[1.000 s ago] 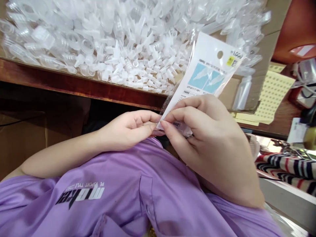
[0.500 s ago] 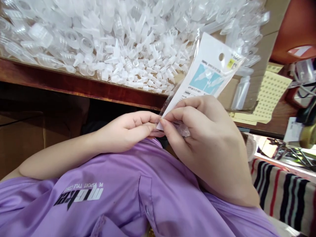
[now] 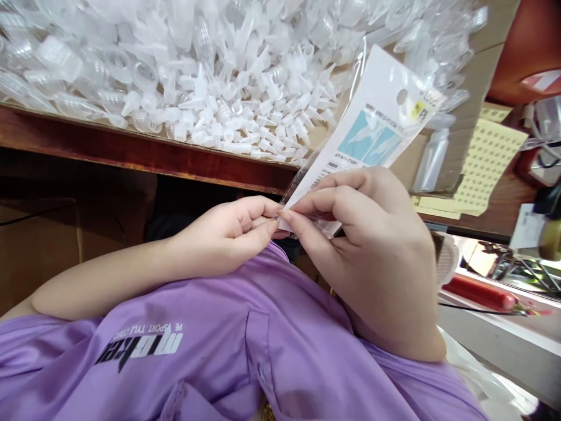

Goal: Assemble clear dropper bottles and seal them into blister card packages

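Note:
Between my two hands is a clear plastic bag (image 3: 360, 70) with a white printed card (image 3: 385, 76) inside, tilted up to the right. The card has a round hang hole, blue pictures and a yellow mark. My right hand (image 3: 368, 240) pinches the lower end of card and bag between thumb and fingers. Meeting it from the left, my left hand (image 3: 236, 228) has its fingertips closed at the same corner of the bag. What lies between the left fingertips is mostly hidden.
Beyond the hands, a cardboard tray (image 3: 319, 137) on the table holds a heap of small nozzle tips (image 3: 263, 126) and clear plastic bottles (image 3: 118, 61). Yellow sticker sheets (image 3: 495, 158) lie at the right. A red-handled object (image 3: 477, 292) is at lower right.
The bag and card have shifted slightly up and right in view. My left thumb has moved a little along the bag's corner. At right, the striped cloth is no longer in view.

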Tool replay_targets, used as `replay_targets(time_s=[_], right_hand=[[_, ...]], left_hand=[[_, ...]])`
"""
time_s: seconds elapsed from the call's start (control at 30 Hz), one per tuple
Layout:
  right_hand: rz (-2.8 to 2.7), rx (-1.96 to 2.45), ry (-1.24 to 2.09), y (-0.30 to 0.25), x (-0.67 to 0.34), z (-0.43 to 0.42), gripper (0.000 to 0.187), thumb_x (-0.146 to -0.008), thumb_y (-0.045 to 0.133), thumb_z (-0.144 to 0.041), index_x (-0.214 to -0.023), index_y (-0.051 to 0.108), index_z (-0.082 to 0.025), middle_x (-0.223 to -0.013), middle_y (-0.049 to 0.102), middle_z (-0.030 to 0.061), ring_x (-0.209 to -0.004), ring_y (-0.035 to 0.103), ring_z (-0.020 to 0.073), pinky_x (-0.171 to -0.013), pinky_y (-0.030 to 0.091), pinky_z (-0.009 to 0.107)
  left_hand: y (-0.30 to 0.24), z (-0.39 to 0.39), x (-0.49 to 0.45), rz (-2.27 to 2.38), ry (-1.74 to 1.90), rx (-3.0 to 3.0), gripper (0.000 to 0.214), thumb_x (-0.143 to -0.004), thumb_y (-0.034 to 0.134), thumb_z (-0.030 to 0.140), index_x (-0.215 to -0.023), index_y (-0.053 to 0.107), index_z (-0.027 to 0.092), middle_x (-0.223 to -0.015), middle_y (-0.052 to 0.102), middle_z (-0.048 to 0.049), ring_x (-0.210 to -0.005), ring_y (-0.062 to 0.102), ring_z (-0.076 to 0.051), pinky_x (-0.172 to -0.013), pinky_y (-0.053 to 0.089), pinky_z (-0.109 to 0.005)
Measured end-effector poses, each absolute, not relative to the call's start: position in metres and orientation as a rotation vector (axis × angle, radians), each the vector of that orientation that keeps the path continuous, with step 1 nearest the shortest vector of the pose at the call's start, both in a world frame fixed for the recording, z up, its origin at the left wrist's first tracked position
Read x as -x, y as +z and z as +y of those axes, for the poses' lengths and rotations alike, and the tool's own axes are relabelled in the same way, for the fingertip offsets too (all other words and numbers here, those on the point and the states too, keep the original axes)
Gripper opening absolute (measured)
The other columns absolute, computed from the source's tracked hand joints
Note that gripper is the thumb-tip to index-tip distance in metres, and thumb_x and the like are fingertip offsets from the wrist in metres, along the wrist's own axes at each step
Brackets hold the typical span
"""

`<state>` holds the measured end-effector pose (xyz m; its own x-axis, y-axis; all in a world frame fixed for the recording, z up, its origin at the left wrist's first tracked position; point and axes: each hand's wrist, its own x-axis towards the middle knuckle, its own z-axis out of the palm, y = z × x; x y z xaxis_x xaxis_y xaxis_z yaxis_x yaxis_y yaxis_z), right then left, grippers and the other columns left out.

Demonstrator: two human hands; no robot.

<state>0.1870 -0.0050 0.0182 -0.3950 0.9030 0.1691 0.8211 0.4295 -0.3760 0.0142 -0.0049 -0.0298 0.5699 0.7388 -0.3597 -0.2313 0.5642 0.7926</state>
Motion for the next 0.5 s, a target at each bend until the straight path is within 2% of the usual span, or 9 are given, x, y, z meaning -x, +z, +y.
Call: replay_targets(time_s=[0.13, 0.3, 0.4, 0.5], right_hand=[[-2.270, 1.484, 0.343, 0.0137, -0.1883, -0.0062, 0.005, -0.088, 0.069, -0.016, -0.083, 0.068, -0.015, -0.086, 0.065, 0.0073, -0.085, 0.064, 0.0174, -0.071, 0.055, 0.029], [-2.243, 1.509, 0.314, 0.0085, -0.1853, -0.0078, 0.005, -0.089, 0.068, -0.017, -0.085, 0.068, -0.015, -0.089, 0.065, 0.0075, -0.087, 0.063, 0.0167, -0.073, 0.055, 0.029], [-2.230, 1.504, 0.336, 0.0101, -0.1826, -0.0085, 0.005, -0.090, 0.065, -0.015, -0.086, 0.067, -0.016, -0.091, 0.064, 0.0079, -0.087, 0.062, 0.0165, -0.072, 0.054, 0.029], [-2.181, 1.447, 0.431, 0.0096, -0.1916, -0.0127, 0.005, -0.092, 0.064, -0.019, -0.096, 0.067, -0.020, -0.098, 0.064, 0.0079, -0.094, 0.062, 0.0184, -0.080, 0.054, 0.032]], left_hand=[[-0.0319, -0.0047, -0.0140, 0.766, 0.621, -0.844, 0.011, -0.088, 0.058, 0.007, -0.091, 0.064, 0.017, -0.085, 0.072, 0.0005, -0.085, 0.069, -0.010, -0.078, 0.054, -0.019], [-0.0333, -0.0059, -0.0131, 0.798, 0.614, -0.888, 0.009, -0.087, 0.061, 0.013, -0.093, 0.067, 0.017, -0.080, 0.069, 0.0011, -0.073, 0.064, -0.010, -0.072, 0.053, -0.022], [-0.0312, -0.0050, -0.0143, 0.859, 0.621, -0.809, 0.005, -0.086, 0.068, 0.021, -0.088, 0.069, 0.017, -0.077, 0.070, 0.0004, -0.071, 0.064, -0.013, -0.071, 0.053, -0.025], [-0.0296, -0.0027, -0.0160, 0.915, 0.600, -0.722, 0.017, -0.078, 0.080, 0.030, -0.081, 0.069, 0.018, -0.070, 0.069, 0.0018, -0.067, 0.064, -0.013, -0.069, 0.052, -0.025]])
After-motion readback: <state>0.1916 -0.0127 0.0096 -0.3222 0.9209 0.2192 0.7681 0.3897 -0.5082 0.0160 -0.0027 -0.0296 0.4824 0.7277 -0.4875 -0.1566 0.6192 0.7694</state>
